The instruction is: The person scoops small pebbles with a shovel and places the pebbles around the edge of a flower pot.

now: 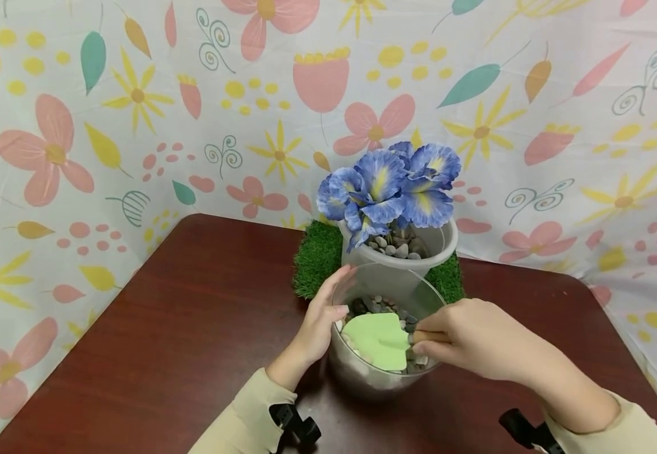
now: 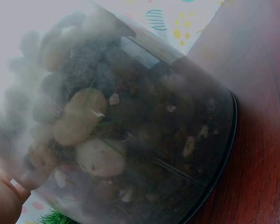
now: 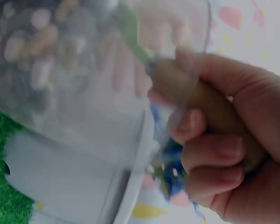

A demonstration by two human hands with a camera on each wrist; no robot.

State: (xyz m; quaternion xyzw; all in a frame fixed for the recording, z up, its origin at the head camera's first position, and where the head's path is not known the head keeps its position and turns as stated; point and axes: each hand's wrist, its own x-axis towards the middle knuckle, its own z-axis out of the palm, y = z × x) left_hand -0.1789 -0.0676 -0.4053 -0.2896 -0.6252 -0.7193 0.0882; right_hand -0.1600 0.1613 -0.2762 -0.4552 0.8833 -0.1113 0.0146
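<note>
Left hand (image 1: 319, 321) cups the jar (image 1: 362, 372) (fingers curved); right hand (image 1: 470, 337) grips the scoop (image 1: 379, 340).

A staged tabletop set: a dark wooden table (image 1: 192, 328) backed by a flower-print cloth backdrop (image 1: 135, 113).

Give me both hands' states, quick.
Left hand: fingers curled round the side of the clear container, holding it.
Right hand: gripping the wooden handle of the green trowel inside the container.
</note>
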